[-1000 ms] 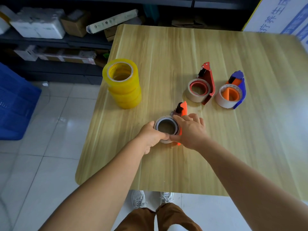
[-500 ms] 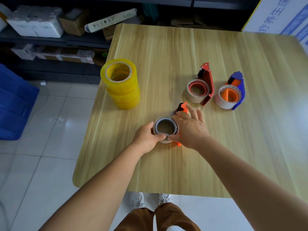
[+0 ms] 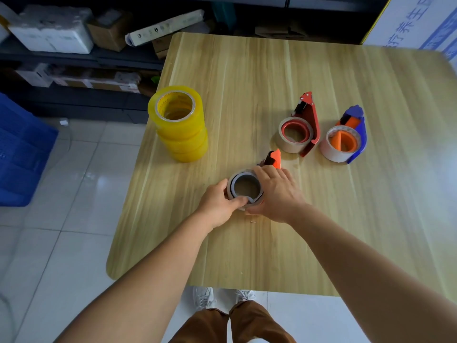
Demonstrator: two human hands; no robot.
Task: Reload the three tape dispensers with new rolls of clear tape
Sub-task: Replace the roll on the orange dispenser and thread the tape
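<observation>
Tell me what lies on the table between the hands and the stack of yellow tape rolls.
Nothing visible does. Bare wooden table lies between the left hand and the stack of yellow tape rolls. Both hands grip the spent roll on the orange tape dispenser; the right hand is on its far side.

A storeroom or packing area. A wooden table stands on a white tiled floor. Beyond its far edge, dark metal shelves hold cardboard boxes and foam packaging. A blue plastic crate sits at left.
</observation>
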